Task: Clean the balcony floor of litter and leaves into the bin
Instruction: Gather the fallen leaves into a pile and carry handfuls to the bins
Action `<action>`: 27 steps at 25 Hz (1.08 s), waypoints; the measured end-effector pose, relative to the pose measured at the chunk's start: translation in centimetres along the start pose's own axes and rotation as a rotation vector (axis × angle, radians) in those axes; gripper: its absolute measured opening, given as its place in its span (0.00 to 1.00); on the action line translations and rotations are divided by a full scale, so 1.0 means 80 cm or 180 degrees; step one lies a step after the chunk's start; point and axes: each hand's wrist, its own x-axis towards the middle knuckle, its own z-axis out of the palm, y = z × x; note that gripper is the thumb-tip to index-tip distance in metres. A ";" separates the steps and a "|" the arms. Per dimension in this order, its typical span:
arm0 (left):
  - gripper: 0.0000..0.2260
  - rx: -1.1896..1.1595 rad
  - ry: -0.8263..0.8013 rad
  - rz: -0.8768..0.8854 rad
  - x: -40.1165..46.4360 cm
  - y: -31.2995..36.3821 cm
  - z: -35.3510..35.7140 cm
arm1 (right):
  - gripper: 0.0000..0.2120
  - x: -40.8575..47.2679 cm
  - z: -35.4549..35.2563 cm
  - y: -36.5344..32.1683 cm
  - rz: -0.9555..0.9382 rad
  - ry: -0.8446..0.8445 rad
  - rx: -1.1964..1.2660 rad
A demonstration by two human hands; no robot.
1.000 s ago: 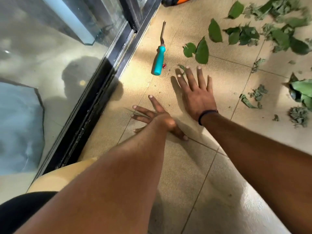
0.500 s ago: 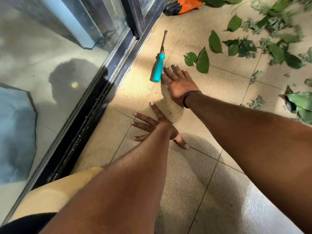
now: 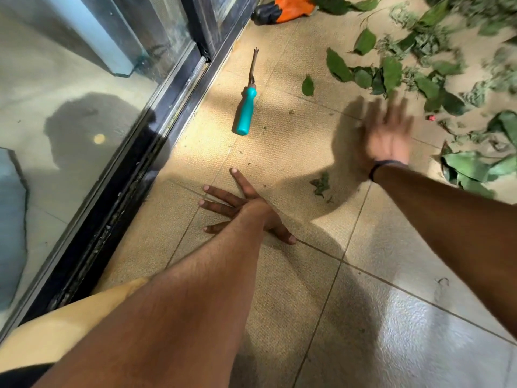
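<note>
Item: leaf sweep, gathering step. My left hand (image 3: pixel 240 208) flat on the tile floor (image 3: pixel 363 317), fingers spread. My right hand (image 3: pixel 387 133) open (blurred), beside the scattered leaves (image 3: pixel 391 71). Bin unseen. Next: rake leaves together, skirting the teal-handled tool (image 3: pixel 246 107).

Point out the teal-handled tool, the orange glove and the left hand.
teal-handled tool (image 3: pixel 245 112): head view, on the teal handle.
orange glove (image 3: pixel 291 7): head view, on its orange part.
left hand (image 3: pixel 240 204): head view, on its back.
</note>
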 end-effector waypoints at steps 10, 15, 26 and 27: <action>0.84 0.0336 -0.0256 -0.0022 -0.003 0.001 -0.009 | 0.30 0.084 0.024 -0.098 -0.0663 -0.0338 0.0318; 0.87 0.0131 -0.0058 -0.0036 0.003 0.001 0.001 | 0.32 0.036 -0.009 0.038 0.0741 0.0028 0.0592; 0.84 0.0438 -0.0169 -0.0079 -0.017 0.004 -0.010 | 0.28 -0.083 0.037 0.045 -0.1419 -0.0476 0.0292; 0.83 0.0516 -0.0117 -0.0111 -0.020 0.007 -0.009 | 0.32 -0.049 0.038 0.109 -0.0616 -0.0607 0.0177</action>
